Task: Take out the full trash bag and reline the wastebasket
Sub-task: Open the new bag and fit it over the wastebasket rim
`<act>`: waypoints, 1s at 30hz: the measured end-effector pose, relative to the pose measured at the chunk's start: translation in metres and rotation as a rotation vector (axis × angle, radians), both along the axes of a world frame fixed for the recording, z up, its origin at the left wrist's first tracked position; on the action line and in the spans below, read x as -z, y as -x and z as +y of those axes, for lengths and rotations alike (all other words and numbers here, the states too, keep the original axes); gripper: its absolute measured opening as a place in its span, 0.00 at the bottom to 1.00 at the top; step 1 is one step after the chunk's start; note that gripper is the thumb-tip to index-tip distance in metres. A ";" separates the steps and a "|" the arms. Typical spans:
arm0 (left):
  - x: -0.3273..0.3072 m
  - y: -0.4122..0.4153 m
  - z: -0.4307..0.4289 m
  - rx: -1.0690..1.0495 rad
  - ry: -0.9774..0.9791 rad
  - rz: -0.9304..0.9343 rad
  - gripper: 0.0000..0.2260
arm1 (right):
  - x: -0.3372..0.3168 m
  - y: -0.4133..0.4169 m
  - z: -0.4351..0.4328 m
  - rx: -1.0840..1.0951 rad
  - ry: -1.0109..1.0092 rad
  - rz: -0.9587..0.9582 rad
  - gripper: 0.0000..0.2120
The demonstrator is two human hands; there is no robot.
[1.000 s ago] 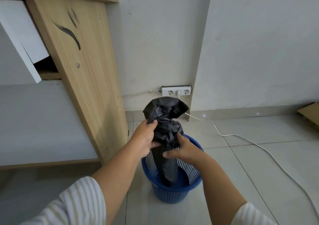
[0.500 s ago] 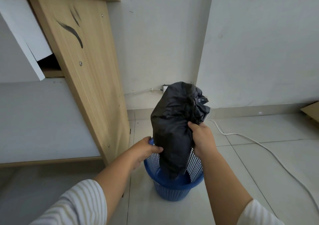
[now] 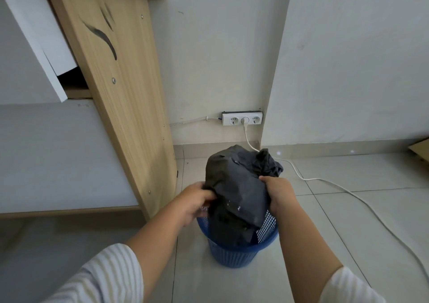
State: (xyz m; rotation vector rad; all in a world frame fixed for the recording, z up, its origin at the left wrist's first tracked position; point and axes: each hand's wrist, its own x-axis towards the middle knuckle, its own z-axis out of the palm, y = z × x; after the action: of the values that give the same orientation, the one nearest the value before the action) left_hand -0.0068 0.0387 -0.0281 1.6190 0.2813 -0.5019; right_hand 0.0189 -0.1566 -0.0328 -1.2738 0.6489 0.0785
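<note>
Black, thin plastic film, matte and heavily creased: the trash bag (image 3: 236,186) stands in the wastebasket (image 3: 234,254), its lower end down inside and its bunched upper part rising well above the rim. Long axis roughly upright, leaning a little away toward the wall corner; the crumpled, puckered top points up and to the right. A few pale specks show on the near face of the film.

Wastebasket is blue plastic, round, tapering toward the base, with open lattice walls; white floor shows through the mesh on its right side. It sits on the floor (image 3: 348,221), pale glossy tiles with thin grout lines, just beside the foot of a wood-grain side panel (image 3: 130,89) of a piece of furniture.

Left hand (image 3: 195,201) is at the bag's left flank, at rim height, its fingers curled into the film and closed on a fold. Right hand (image 3: 277,192) grips the bag's right side slightly higher, fingers wrapped round a gathered ridge of plastic, pressed together. Both forearms are bare, with white ribbed sleeves at the bottom edge.

Behind, a white triple socket strip (image 3: 242,118) is fixed low on the wall; a white cable (image 3: 329,182) runs from its middle outlet down behind the bag and off across the tiles to the right.
</note>
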 end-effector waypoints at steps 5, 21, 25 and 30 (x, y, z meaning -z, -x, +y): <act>-0.019 -0.017 -0.002 -0.254 -0.018 -0.180 0.06 | 0.006 0.004 -0.004 -0.245 0.494 0.094 0.16; -0.029 -0.017 -0.006 0.082 -0.404 -0.371 0.23 | -0.020 0.005 0.022 -0.159 0.222 -0.311 0.08; -0.017 -0.025 0.006 -0.023 -0.561 -0.429 0.06 | -0.023 0.007 0.004 0.029 -0.161 -0.261 0.05; -0.013 -0.032 0.015 -0.247 -0.433 -0.463 0.05 | -0.002 0.015 -0.003 0.024 -0.053 -0.252 0.08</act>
State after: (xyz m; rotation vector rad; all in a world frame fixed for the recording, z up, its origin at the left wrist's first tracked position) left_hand 0.0256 0.0539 -0.0147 2.0306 0.2446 0.1407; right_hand 0.0042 -0.1595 -0.0310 -1.2011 0.4419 -0.0832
